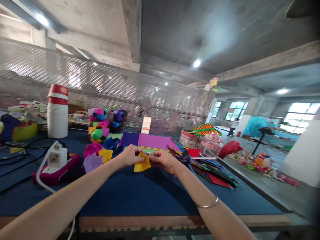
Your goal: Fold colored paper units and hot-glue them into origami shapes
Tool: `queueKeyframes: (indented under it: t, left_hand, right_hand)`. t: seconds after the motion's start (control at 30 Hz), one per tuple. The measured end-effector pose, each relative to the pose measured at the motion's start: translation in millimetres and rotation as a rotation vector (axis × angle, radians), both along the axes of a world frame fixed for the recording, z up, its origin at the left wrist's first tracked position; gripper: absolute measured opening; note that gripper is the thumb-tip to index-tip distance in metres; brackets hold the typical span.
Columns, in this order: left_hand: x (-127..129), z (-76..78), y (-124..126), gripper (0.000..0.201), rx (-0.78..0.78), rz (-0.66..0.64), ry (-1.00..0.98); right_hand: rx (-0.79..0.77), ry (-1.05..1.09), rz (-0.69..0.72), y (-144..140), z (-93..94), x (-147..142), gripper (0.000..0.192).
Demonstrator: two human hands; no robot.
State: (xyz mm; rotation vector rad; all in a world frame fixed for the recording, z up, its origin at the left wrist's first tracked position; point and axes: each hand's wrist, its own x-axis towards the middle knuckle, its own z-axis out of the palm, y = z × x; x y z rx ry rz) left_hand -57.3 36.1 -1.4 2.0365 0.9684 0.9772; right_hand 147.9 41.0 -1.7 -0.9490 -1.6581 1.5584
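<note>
Folded yellow paper [142, 164]: creased, angular, corners pointed. Left hand [130, 156] pinching upper edge, right hand [164, 160] pinching right side.

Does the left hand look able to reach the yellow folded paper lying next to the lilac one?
Probably yes: the left hand is near the yellow folded paper, and nothing seems to block it. But it pinches a yellow piece, so should likely release that first.
</note>
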Motion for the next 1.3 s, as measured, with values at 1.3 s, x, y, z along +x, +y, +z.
queueKeyframes:
  t: [1.3]
  left_hand:
    - [1, -11.9, 2, 0.021, 0.042, 0.128, 0.205]
  right_hand:
    - [0.984, -0.709, -0.282, -22, -6.5, -24, 0.016]
